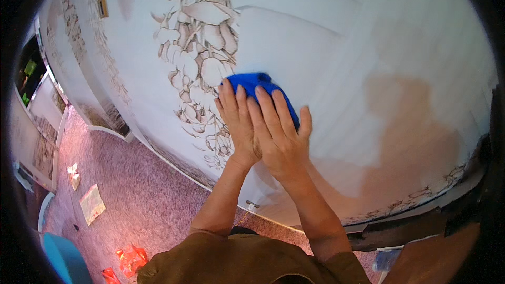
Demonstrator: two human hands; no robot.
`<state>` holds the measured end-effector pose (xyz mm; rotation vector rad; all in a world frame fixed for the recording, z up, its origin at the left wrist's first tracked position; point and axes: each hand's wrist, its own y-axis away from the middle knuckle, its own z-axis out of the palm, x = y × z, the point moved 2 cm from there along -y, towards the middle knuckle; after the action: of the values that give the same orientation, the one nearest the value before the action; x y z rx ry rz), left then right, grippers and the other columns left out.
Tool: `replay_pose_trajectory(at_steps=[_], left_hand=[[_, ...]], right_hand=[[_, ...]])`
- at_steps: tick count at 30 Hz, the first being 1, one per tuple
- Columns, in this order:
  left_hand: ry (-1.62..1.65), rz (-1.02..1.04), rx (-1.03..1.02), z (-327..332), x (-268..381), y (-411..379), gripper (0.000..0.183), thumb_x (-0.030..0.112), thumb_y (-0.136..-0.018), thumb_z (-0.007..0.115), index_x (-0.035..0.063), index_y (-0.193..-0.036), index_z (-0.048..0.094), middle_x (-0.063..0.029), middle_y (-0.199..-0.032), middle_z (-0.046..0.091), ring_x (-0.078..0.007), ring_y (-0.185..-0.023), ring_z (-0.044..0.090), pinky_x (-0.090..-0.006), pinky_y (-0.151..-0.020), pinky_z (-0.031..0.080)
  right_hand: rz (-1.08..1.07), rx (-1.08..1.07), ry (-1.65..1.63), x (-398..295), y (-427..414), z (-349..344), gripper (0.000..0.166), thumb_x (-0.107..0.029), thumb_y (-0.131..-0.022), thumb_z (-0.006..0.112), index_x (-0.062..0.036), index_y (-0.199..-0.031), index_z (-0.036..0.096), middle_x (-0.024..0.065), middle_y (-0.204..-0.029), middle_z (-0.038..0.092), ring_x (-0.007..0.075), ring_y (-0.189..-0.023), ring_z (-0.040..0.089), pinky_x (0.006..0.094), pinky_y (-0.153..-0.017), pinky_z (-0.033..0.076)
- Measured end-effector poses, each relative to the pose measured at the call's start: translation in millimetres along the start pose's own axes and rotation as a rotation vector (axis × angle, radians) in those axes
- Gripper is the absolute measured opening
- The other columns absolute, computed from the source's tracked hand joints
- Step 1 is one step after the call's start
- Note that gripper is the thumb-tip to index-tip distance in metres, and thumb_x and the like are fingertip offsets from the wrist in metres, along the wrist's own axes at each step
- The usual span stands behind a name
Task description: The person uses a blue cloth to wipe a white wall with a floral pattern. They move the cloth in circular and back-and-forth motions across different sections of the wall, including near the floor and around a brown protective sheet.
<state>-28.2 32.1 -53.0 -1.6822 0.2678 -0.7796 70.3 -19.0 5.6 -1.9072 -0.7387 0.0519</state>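
Both my hands press nearly flat on a blue cloth [252, 80] against a pale wall covering [300, 55]. My left hand [238, 126] lies at the cloth's left edge, fingers pointing up the wall. Beside it, touching at the wrist side, my right hand [280, 138] covers most of the cloth, its thumb or outer finger spread away to the right. The cloth's underside is hidden. A printed band of brown line-drawn flowers and leaves [211, 39] runs down the covering just left of the cloth. Long creases [292, 14] cross the covering above my hands.
Purplish carpet [150, 185] meets the wall's foot. On it lie a paper packet [93, 204] and a red plastic bag [132, 260]. A blue curved object [65, 258] stands lower left. Dark strips [410, 228] run along the lower right. A socket box opening [103, 6] shows upper left.
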Motion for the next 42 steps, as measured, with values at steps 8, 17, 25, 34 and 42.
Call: replay_pose_trajectory(at_steps=[8,17,25,34,42], left_hand=[[0.001,-0.036,-0.144,-4,-17,81,0.072,0.035,-0.099,0.045,-0.0021,-0.155,0.017,-0.0362,-0.159,0.009,-0.0548,-0.147,0.01,-0.0672,-0.115,0.002],[-0.026,0.102,-0.031,-10,3,-27,0.063,0.027,-0.101,0.045,0.0012,-0.154,0.024,-0.0313,-0.16,0.013,-0.0507,-0.148,0.014,-0.0649,-0.116,0.004],[-0.004,0.165,-0.183,-1,20,22,0.057,0.02,-0.094,0.054,0.0023,-0.146,0.04,-0.0324,-0.155,0.027,-0.0515,-0.144,0.023,-0.0667,-0.115,0.009],[-0.09,0.121,-0.009,-12,1,-59,0.071,0.034,-0.098,0.048,0.0037,-0.156,0.021,-0.0294,-0.161,0.013,-0.0482,-0.149,0.013,-0.0616,-0.118,0.003],[-0.035,0.203,-0.14,-11,29,-35,0.061,0.021,-0.096,0.05,0.0019,-0.151,0.034,-0.0305,-0.158,0.023,-0.0509,-0.147,0.019,-0.0654,-0.116,0.008]], right_hand=[[-0.024,-0.136,-0.022,-17,71,22,0.038,-0.017,-0.094,0.053,-0.0099,-0.129,0.065,0.0032,-0.144,0.055,0.0187,-0.136,0.046,0.0515,-0.108,0.026],[0.03,-0.003,0.019,0,-1,-3,0.042,-0.018,-0.091,0.054,-0.0103,-0.131,0.063,0.0041,-0.147,0.052,0.0172,-0.136,0.046,0.0527,-0.107,0.026],[0.179,0.076,0.107,-3,71,11,0.032,-0.015,-0.091,0.058,-0.0104,-0.122,0.067,0.0077,-0.143,0.055,0.0257,-0.129,0.051,0.0566,-0.108,0.022],[-0.029,0.011,0.075,2,-25,-8,0.046,-0.019,-0.09,0.054,-0.0069,-0.134,0.059,0.0064,-0.149,0.049,0.0206,-0.139,0.042,0.0518,-0.105,0.029],[0.128,0.079,0.074,5,21,-7,0.035,-0.015,-0.091,0.055,-0.007,-0.124,0.066,0.01,-0.143,0.055,0.0254,-0.133,0.049,0.0548,-0.103,0.028]])
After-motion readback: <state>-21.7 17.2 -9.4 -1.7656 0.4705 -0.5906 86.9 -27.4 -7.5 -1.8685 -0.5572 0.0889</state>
